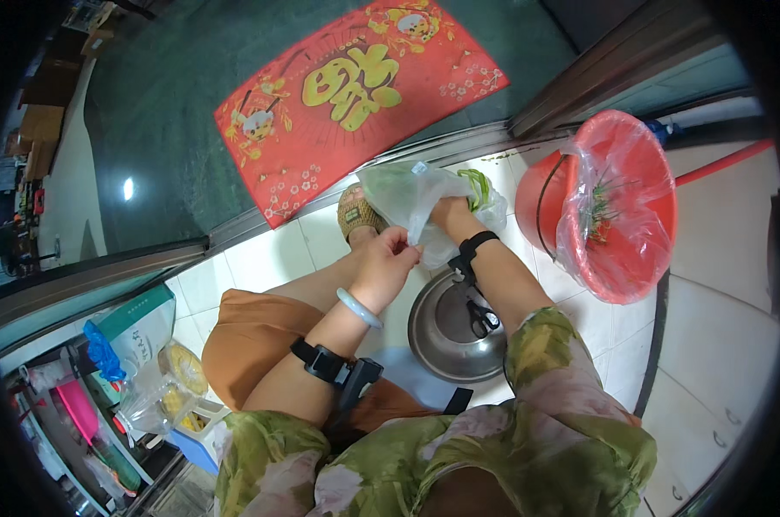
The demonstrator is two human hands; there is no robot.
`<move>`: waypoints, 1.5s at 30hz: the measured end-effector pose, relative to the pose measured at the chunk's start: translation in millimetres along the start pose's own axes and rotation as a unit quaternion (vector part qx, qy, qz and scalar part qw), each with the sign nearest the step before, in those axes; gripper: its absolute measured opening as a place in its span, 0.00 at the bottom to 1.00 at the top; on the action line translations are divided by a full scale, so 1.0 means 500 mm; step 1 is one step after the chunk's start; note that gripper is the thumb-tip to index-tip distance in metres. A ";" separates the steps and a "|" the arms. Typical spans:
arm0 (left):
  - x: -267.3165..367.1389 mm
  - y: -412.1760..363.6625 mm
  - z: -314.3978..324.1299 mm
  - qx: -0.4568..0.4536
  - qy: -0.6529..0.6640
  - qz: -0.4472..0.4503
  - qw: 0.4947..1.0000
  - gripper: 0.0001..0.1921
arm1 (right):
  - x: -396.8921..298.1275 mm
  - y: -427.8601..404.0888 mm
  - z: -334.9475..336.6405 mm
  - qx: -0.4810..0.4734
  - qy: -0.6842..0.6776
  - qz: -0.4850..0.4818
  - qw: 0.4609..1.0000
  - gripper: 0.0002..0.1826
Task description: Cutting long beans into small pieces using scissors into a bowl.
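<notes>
Between thumb and fingers, my left hand (pixel 393 255) pinches the edge of a thin translucent plastic bag (pixel 396 187). The bag lies over the floor just beyond the basin, and its mouth faces me. My right hand (pixel 450 212) reaches into the bag; its fingers are hidden, so a hold cannot be told. Long green vegetable stalks (pixel 477 184) show beside that hand, at the bag's far right. Below my right forearm stands a stainless steel basin (pixel 425 329) with black-handled scissors (pixel 480 320) in it.
A red bucket (pixel 538 200) lined with clear plastic holds green trimmings (pixel 600 213) at the right. A red doormat (pixel 364 97) lies past the door track (pixel 448 145). My slippered foot (pixel 359 213) is left of the bag. Bags and a plastic bottle (pixel 144 407) crowd the lower left.
</notes>
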State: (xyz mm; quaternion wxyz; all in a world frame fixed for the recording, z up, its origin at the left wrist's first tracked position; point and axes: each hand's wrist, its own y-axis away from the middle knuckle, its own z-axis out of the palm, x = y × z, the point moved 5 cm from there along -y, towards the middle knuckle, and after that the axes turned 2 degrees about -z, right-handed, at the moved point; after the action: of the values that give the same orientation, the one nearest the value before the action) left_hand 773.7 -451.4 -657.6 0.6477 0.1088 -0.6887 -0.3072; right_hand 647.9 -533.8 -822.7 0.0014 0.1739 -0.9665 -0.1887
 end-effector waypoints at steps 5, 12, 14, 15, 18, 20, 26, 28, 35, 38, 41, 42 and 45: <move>0.008 -0.006 -0.020 0.019 0.099 -0.020 0.995 0.03 | 0.043 0.013 -0.143 0.069 -0.172 -0.025 0.982 0.17; 0.045 -0.017 -0.016 0.062 0.114 0.044 0.991 0.02 | 0.031 0.113 -0.287 0.074 -0.161 -0.023 0.984 0.12; 0.029 -0.024 -0.031 0.071 0.090 0.057 0.992 0.05 | 0.009 0.144 -0.278 0.003 -0.105 -0.077 0.991 0.11; 0.023 -0.028 -0.033 0.067 0.093 0.060 0.992 0.05 | 0.023 0.154 -0.278 0.003 -0.101 -0.075 0.992 0.11; -0.003 -0.040 -0.040 0.076 0.068 0.023 0.995 0.04 | 0.087 0.196 -0.325 0.106 -0.129 0.044 0.985 0.12; -0.009 -0.042 -0.040 0.074 0.090 0.026 0.993 0.04 | 0.081 0.228 -0.326 0.098 -0.165 0.036 0.981 0.13; 0.016 -0.036 -0.011 0.053 0.064 0.013 0.996 0.02 | 0.111 0.301 -0.410 0.203 -0.330 0.038 0.921 0.18; 0.016 -0.036 -0.021 0.067 0.049 0.006 0.997 0.03 | 0.094 0.311 -0.430 0.189 -0.353 0.034 0.916 0.17; -0.005 -0.060 -0.023 0.083 -0.026 0.037 0.996 0.05 | 0.116 0.370 -0.480 0.199 -0.446 0.033 0.872 0.14; -0.024 -0.064 -0.037 0.105 -0.016 0.042 0.993 0.06 | 0.116 0.402 -0.505 0.202 -0.482 0.061 0.850 0.12; -0.015 -0.057 -0.027 0.098 -0.046 0.027 0.994 0.06 | 0.115 0.428 -0.487 0.152 -0.543 0.100 0.820 0.12; -0.016 -0.059 -0.026 0.095 -0.047 0.026 0.994 0.06 | 0.115 0.433 -0.479 0.153 -0.544 0.103 0.819 0.12; -0.011 -0.051 -0.020 0.093 -0.090 0.041 0.991 0.08 | 0.122 0.444 -0.433 0.134 -0.558 0.139 0.807 0.14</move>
State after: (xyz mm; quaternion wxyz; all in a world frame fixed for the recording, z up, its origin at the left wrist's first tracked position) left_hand 777.6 -471.2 -677.0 0.5822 0.1117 -0.7737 -0.2234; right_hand 530.9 -440.2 -544.4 -0.5348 -0.0987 -0.8306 -0.1199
